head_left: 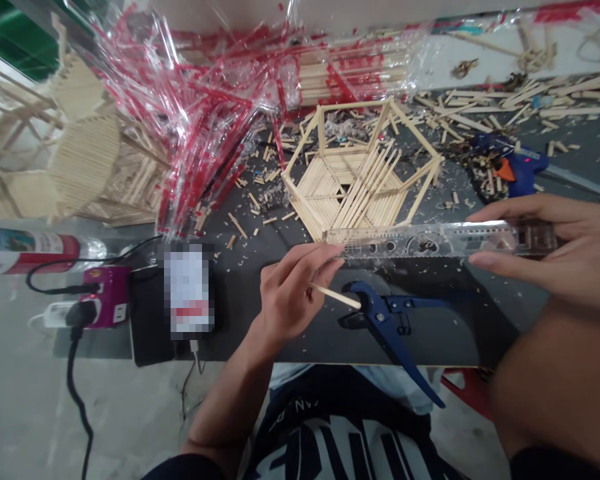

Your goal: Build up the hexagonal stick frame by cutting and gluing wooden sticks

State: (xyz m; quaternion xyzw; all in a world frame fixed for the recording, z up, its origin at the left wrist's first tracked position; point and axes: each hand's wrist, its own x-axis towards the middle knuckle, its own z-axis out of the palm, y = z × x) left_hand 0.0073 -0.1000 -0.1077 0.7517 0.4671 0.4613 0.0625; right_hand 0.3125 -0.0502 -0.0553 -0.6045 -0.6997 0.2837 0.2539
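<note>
Holding clear ruler (430, 241) and wooden stick (336, 296), markings unreadable

Clear ruler (430, 241) horiz.; thin stick (336, 297) angled.

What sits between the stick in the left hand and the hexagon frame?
The clear ruler, held across the frame's near edge by both hands. The left hand holds the stick just below it; right hand grips the ruler's other end. Hexagon frame beyond.
</note>
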